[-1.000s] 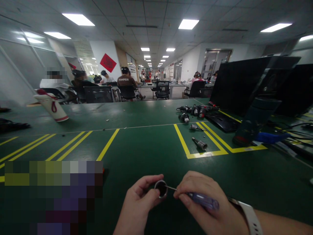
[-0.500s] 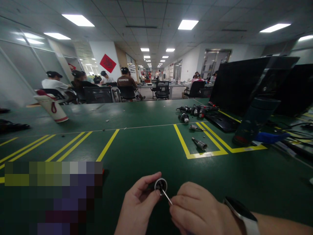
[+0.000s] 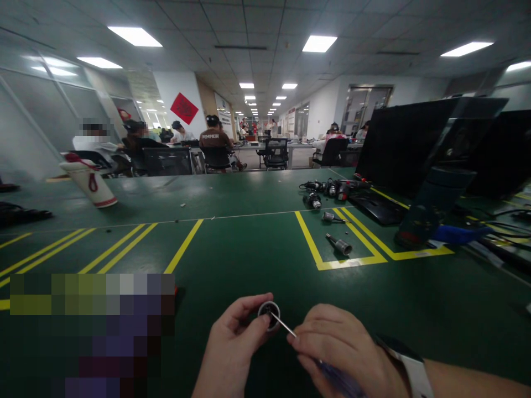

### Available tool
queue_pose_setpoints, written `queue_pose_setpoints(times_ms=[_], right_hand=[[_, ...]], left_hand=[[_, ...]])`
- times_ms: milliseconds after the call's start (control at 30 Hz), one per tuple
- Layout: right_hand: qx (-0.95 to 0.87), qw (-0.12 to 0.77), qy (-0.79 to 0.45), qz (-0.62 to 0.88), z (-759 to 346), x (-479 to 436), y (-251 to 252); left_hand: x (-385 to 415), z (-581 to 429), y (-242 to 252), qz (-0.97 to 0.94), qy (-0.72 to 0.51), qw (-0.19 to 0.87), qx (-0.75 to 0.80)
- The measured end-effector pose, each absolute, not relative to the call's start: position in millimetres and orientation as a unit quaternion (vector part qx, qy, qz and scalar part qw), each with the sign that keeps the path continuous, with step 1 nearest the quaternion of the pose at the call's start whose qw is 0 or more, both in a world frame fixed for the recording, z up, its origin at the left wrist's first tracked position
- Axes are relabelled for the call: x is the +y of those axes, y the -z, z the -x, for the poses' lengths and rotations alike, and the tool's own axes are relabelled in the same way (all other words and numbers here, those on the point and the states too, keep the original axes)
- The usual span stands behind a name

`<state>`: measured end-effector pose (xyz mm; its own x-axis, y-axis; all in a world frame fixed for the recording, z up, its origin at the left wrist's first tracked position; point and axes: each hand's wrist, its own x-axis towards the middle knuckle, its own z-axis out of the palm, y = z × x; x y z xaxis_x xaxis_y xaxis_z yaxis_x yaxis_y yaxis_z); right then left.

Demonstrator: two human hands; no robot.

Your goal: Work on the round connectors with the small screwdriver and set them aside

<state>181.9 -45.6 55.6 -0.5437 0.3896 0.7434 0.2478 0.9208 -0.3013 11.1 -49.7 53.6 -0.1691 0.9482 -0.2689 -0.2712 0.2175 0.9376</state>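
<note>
Near the bottom centre, my left hand (image 3: pixel 236 345) pinches a small round metal part (image 3: pixel 269 316) with an open, dark hollow facing up. My right hand (image 3: pixel 336 345), with a watch on its wrist, is closed around a screwdriver (image 3: pixel 283 324) with a thin metal shaft and a purplish handle. The shaft's tip is inside the hollow of the round part. Inside a yellow-taped area beyond my right hand lie a metal cylindrical piece with a stem (image 3: pixel 341 245) and a smaller similar one (image 3: pixel 333 218).
Dark tools with cables (image 3: pixel 323 190) lie at the back right of the green table (image 3: pixel 249 249), beside a dark bottle (image 3: pixel 433 207) and monitors (image 3: pixel 409 146). A white cup (image 3: pixel 91 182) stands back left. People sit at desks beyond.
My right hand has turned, so that the screwdriver's handle now shows below it and its shaft lies flatter. The round part has shifted slightly left.
</note>
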Motion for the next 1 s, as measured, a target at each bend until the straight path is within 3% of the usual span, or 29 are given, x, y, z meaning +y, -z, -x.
queue_pose_setpoints(times_ms=[400,533,633,833,1000], right_hand=[[-0.884,0.418,-0.098,0.182,-178.2,-44.5,-52.2],[-0.907,0.388,-0.013,0.161,-177.4,-46.1,-51.5],[-0.906,0.383,0.041,0.174,-176.7,-45.3,-50.0],[-0.855,0.479,-0.103,0.17,-177.0,-37.8,-45.6],[-0.841,0.494,-0.137,0.176,-176.6,-37.4,-46.0]], left_hand=[[-44.9,-2.9,-32.9,-0.421,-0.532,0.511,0.527],[-51.6,-8.2,-42.3,-0.443,-0.574,0.444,0.526],[-55.2,-10.1,-50.6,-0.445,-0.555,0.45,0.54],[-52.4,-11.8,-52.6,-0.336,-0.56,0.545,0.525],[-48.8,-11.1,-54.6,-0.285,-0.579,0.573,0.506]])
